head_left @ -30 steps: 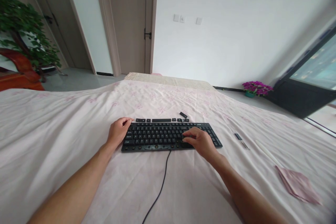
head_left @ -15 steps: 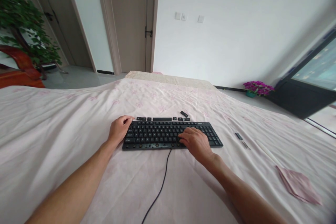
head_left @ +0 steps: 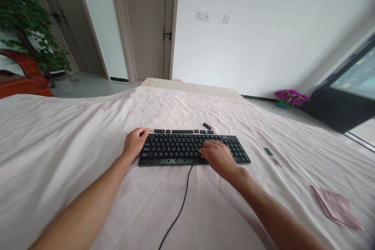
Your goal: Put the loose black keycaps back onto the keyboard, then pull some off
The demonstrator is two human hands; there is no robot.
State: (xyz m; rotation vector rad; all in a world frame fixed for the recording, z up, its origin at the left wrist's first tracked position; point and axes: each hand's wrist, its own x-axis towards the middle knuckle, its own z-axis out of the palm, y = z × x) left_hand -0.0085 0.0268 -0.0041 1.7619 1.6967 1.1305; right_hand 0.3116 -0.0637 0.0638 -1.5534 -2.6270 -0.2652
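Observation:
A black keyboard (head_left: 170, 149) lies flat on the sheet, its near row bare of keycaps. My left hand (head_left: 136, 141) is closed at its far left corner, thumb and fingers on the edge. My right hand (head_left: 218, 154) rests over the right part of the keys, fingers curled and bunched; what they hold, if anything, is hidden. Along the far edge runs a line of loose keycaps, among them a long space bar (head_left: 182, 131). Another black keycap (head_left: 206, 126) lies askew just beyond. To the right is a small wire tool with a black handle (head_left: 268, 151), perhaps a keycap puller.
The pale floral sheet (head_left: 88, 133) is wrinkled. A folded pink cloth (head_left: 336, 207) lies at the right. The keyboard cable (head_left: 183, 203) runs toward me. Beyond stand a potted plant (head_left: 26, 27), a wooden chair (head_left: 26, 72) and purple flowers (head_left: 291, 97).
The whole view has shifted slightly. Both hands stay at nearly the same places on the keyboard.

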